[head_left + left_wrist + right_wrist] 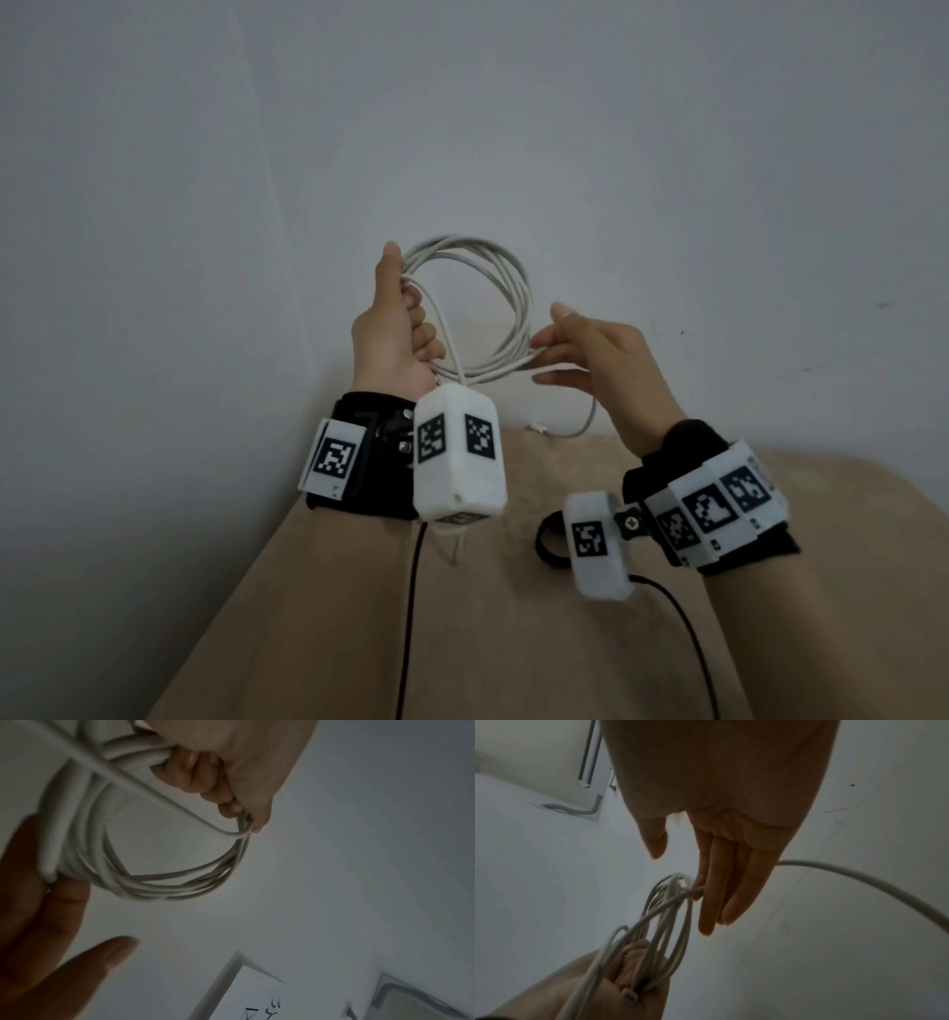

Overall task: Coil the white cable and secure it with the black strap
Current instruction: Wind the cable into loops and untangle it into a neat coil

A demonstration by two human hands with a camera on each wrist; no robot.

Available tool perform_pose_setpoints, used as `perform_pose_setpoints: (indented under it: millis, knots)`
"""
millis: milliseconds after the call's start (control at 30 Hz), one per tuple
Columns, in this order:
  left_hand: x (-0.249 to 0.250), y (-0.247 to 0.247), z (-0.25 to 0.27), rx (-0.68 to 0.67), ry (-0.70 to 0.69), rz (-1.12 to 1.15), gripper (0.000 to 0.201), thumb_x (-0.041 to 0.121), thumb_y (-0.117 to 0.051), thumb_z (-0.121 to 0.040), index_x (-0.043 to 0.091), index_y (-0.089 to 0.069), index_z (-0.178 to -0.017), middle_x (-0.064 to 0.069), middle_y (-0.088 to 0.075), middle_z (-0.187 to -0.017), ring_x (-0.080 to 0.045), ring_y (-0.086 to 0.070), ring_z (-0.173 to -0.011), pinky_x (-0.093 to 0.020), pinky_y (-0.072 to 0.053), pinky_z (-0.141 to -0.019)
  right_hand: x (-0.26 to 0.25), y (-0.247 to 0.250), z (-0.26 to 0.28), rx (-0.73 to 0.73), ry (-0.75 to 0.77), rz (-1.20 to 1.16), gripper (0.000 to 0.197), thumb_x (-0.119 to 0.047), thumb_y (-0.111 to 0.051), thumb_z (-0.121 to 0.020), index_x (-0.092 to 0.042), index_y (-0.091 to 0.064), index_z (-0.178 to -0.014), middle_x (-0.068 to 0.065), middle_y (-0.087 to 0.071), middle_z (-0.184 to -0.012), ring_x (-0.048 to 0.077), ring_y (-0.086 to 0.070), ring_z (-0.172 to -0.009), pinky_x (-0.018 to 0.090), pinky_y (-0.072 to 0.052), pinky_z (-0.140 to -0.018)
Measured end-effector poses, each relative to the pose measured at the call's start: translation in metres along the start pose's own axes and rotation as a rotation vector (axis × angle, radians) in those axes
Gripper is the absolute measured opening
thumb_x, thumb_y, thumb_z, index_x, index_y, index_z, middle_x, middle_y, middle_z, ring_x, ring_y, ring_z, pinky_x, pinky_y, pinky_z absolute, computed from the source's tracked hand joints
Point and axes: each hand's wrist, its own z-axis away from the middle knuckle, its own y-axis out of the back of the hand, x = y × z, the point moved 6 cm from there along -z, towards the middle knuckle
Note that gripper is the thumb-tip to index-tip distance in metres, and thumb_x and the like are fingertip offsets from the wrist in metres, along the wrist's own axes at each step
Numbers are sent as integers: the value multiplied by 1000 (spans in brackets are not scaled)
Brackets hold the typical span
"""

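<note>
Beige cloth covers the table below both raised hands, and a pale wall stands behind them. Largest of the task's things is the white cable: several loops hang as an upright ring in the air between the hands, well above the table. The ring's face is turned roughly toward the person, so its long span runs left to right, from one hand to the other.

The left hand grips the ring's left side, fingers curled round the bunched strands and thumb pointing up; one plug end lies in its palm in the right wrist view. The right hand is at the ring's lower right edge, fingers straight and close together, thumb apart. The cable passes against its fingertips; whether they lightly pinch it cannot be told.

From there a loose tail drops to the table's far edge, where its small plug lies. So the slack lies below and just beside the right hand, which looks best placed to feed it up to the left for another loop.

The black strap seems to be the dark loop on the table beneath the right wrist, partly hidden, nearer the right hand.
</note>
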Motion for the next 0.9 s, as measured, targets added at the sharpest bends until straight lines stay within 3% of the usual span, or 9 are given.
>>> perform_pose_setpoints:
  millis: [167,267,367,467,567,667,733,800,900]
  knots:
    - [-4,-2,7,73,-40,-12,48,52,-60,-87,19,-39,-59,9,-25,-43,-6,-19,-33,-19,-19,-32,-2,-26,11,-200,-4,146,17,-36,-69,-83,-25,-72,-72,4,-76,-80,15,-72,-80,35,-57,-79]
    - [-5,-2,10,138,-55,35,46,52,-62,-87,18,-43,-62,7,-28,-46,-8,-21,-35,-19,-21,-34,7,-42,15,-265,-62,95,15,-22,-75,-79,-12,-74,-91,1,-77,-84,9,-71,-81,21,-55,-70]
    - [-10,0,10,184,-35,86,47,54,-60,-87,16,-44,-64,5,-28,-51,-9,-22,-36,-18,-22,-34,15,-56,19,-278,-130,-73,7,-8,-70,-83,-5,-73,-88,1,-74,-74,6,-69,-69,16,-52,-62]
    - [-9,5,7,201,-14,136,50,57,-60,-85,16,-42,-63,5,-25,-51,-9,-20,-35,-20,-22,-35,20,-60,20,-252,-264,-362,6,-3,-65,-84,0,-69,-82,4,-72,-68,10,-68,-61,19,-53,-58]
    - [-5,11,4,227,-45,132,48,54,-59,-87,16,-42,-64,5,-24,-54,-8,-20,-34,-19,-21,-33,28,-50,13,-124,-366,-613,4,3,-62,-84,4,-65,-81,14,-72,-72,19,-70,-64,26,-58,-60]
    - [-6,19,1,263,-63,96,46,52,-59,-88,16,-42,-65,4,-25,-56,-8,-20,-33,-18,-20,-34,31,-36,8,-30,-476,-772,18,7,-50,-91,-3,-53,-76,13,-64,-64,20,-70,-59,34,-60,-57]
    - [-8,24,-3,277,-51,97,47,51,-59,-89,16,-42,-64,4,-25,-56,-8,-19,-32,-18,-20,-34,26,-26,5,11,-456,-830,18,8,-39,-94,-4,-47,-84,10,-58,-60,21,-69,-56,39,-60,-55]
    - [-11,23,-5,250,-18,118,48,52,-57,-89,16,-39,-63,5,-22,-54,-8,-18,-31,-18,-19,-33,23,-22,3,37,-388,-774,15,8,-37,-97,-3,-46,-93,12,-61,-58,24,-70,-57,40,-60,-56]
    - [-13,11,-1,198,3,132,49,52,-57,-90,17,-38,-62,7,-22,-45,-7,-16,-30,-17,-17,-32,22,-32,9,-10,-363,-476,14,-5,-41,-100,-4,-51,-90,11,-68,-61,19,-69,-57,31,-58,-53]
